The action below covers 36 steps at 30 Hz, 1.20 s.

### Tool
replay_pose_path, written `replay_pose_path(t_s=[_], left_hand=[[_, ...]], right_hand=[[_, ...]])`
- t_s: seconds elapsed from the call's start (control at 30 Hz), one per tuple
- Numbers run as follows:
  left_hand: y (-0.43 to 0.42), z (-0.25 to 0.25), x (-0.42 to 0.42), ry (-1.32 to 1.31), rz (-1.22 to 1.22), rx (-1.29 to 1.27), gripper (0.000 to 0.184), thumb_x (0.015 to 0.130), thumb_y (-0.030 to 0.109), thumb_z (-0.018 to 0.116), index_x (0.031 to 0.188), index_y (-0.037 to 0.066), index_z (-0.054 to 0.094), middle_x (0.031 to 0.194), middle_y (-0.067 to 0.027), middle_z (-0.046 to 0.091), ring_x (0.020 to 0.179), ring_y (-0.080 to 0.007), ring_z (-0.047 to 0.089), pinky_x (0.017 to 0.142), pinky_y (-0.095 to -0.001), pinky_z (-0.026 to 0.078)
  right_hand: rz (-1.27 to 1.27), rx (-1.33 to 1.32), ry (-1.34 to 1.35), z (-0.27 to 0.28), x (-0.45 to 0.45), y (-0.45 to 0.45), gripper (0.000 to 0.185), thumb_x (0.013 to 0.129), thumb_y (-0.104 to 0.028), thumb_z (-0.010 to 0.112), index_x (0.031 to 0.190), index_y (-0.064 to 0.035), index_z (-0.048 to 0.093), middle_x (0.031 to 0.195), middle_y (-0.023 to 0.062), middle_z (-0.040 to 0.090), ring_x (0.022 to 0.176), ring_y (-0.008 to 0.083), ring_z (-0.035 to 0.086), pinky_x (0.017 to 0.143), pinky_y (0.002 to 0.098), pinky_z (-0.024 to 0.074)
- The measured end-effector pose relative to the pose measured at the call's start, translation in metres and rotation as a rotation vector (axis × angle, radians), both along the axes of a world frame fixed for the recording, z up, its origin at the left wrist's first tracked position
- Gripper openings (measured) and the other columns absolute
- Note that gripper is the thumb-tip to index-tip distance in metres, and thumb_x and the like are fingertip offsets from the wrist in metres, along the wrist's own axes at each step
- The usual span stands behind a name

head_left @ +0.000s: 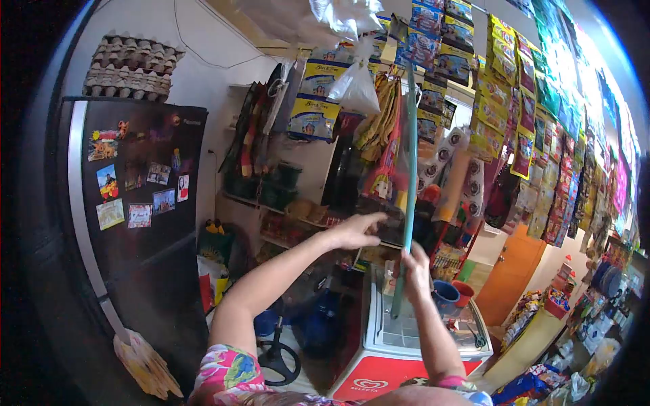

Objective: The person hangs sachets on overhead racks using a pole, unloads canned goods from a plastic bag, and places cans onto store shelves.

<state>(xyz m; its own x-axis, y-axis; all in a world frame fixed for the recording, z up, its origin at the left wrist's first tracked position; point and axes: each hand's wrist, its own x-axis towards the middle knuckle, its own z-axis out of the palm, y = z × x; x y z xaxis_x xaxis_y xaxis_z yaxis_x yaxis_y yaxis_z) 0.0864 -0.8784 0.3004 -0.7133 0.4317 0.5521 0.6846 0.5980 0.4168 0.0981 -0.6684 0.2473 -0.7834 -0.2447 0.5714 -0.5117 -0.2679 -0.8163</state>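
A long pale green pole (411,162) stands nearly upright in front of me, its top among the hanging packets and its lower end over the freezer. My right hand (416,271) is wrapped round its lower part. To the left of the pole, my left hand (359,231) reaches forward with fingers apart and holds nothing. Near the pole's upper part hang a bundle of tan strips (379,122), yellow and blue Birch Tree packets (313,116) and a knotted clear bag of white contents (357,86). What the pole's top touches, I cannot tell.
A red Selecta chest freezer (379,375) stands below, with blue (445,295) and red (463,294) tubs on it. On the left is a dark fridge (145,257) with egg trays (132,68) on top. Strips of sachets (497,88) hang at the right.
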Motion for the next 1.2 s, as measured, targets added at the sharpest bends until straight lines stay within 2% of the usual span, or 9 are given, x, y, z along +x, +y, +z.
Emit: replay_pose_path(t_s=[0.03,0.27,0.4,0.5,0.6,0.63,0.83,0.93,1.2], left_hand=[[-0.008,-0.005,0.012,-0.009,0.008,-0.071,0.062,0.077,0.019,0.063,0.131,0.003,0.037,0.108,-0.0190,0.059,0.102,-0.0269,0.058,0.087,-0.0358,0.045],[-0.070,-0.061,0.043,-0.146,0.043,-0.353,0.054,0.075,0.022,0.064,0.123,0.004,0.048,0.100,-0.0165,0.062,0.093,-0.0290,0.060,0.082,-0.0370,0.046],[-0.096,-0.087,0.045,-0.267,0.070,-0.372,0.053,0.075,0.022,0.064,0.123,0.004,0.049,0.098,-0.0144,0.063,0.091,-0.0264,0.060,0.080,-0.0354,0.047],[-0.108,-0.097,0.053,-0.339,0.089,-0.378,0.052,0.076,0.020,0.063,0.123,0.002,0.049,0.098,-0.0144,0.063,0.090,-0.0259,0.060,0.080,-0.0349,0.047],[-0.119,-0.120,0.047,-0.370,0.089,-0.394,0.052,0.077,0.018,0.063,0.123,0.001,0.048,0.097,-0.0136,0.064,0.090,-0.0250,0.061,0.078,-0.0347,0.047],[-0.121,-0.127,0.046,-0.401,0.088,-0.379,0.052,0.077,0.018,0.063,0.123,0.001,0.047,0.097,-0.0132,0.064,0.090,-0.0248,0.061,0.078,-0.0347,0.047],[-0.122,-0.146,0.045,-0.523,0.088,-0.394,0.053,0.078,0.018,0.064,0.125,0.002,0.046,0.095,-0.0117,0.064,0.088,-0.0229,0.060,0.077,-0.0336,0.047],[-0.115,-0.147,0.043,-0.532,0.079,-0.407,0.053,0.078,0.018,0.064,0.125,0.002,0.046,0.094,-0.0117,0.064,0.087,-0.0230,0.060,0.078,-0.0338,0.047],[-0.083,-0.140,0.027,-0.521,0.053,-0.307,0.051,0.076,0.019,0.063,0.122,0.003,0.049,0.092,-0.0108,0.065,0.080,-0.0197,0.061,0.074,-0.0327,0.048]], right_hand=[[-0.051,-0.017,0.141,0.009,-0.026,-0.006,0.029,0.086,-0.022,0.054,0.105,-0.0016,0.052,0.065,0.0015,0.049,0.051,0.0118,0.047,0.042,0.0267,0.0387],[-0.068,-0.014,0.204,0.113,-0.046,-0.048,0.015,0.087,-0.018,0.053,0.094,-0.0051,0.054,0.061,0.0002,0.048,0.045,0.0116,0.047,0.041,0.0263,0.0399],[-0.030,-0.059,0.183,0.150,-0.069,-0.063,0.016,0.086,-0.019,0.055,0.095,-0.0050,0.055,0.061,0.0004,0.048,0.045,0.0122,0.048,0.040,0.0274,0.0403],[-0.020,-0.027,0.185,0.155,-0.088,-0.073,0.020,0.085,-0.020,0.058,0.098,-0.0039,0.056,0.066,0.0006,0.050,0.054,0.0117,0.050,0.049,0.0279,0.0420],[-0.169,-0.068,0.281,0.135,-0.097,-0.089,0.025,0.084,-0.020,0.061,0.100,-0.0016,0.057,0.075,0.0013,0.054,0.066,0.0114,0.050,0.060,0.0284,0.0417],[-0.200,0.040,0.183,0.130,-0.083,-0.087,0.028,0.083,-0.018,0.062,0.103,0.0005,0.057,0.082,0.0023,0.055,0.074,0.0110,0.048,0.066,0.0275,0.0394],[-0.129,-0.027,0.287,0.065,-0.059,-0.083,0.032,0.083,-0.012,0.058,0.111,0.0025,0.053,0.083,0.0024,0.053,0.074,0.0096,0.047,0.065,0.0253,0.0385],[-0.126,0.065,0.103,0.037,-0.052,-0.071,0.033,0.084,-0.011,0.057,0.113,0.0033,0.051,0.081,0.0021,0.054,0.071,0.0089,0.047,0.061,0.0252,0.0388],[-0.113,-0.001,0.037,-0.025,-0.037,-0.054,0.030,0.083,-0.012,0.059,0.108,0.0008,0.052,0.071,0.0019,0.051,0.054,0.0098,0.048,0.044,0.0246,0.0404]])
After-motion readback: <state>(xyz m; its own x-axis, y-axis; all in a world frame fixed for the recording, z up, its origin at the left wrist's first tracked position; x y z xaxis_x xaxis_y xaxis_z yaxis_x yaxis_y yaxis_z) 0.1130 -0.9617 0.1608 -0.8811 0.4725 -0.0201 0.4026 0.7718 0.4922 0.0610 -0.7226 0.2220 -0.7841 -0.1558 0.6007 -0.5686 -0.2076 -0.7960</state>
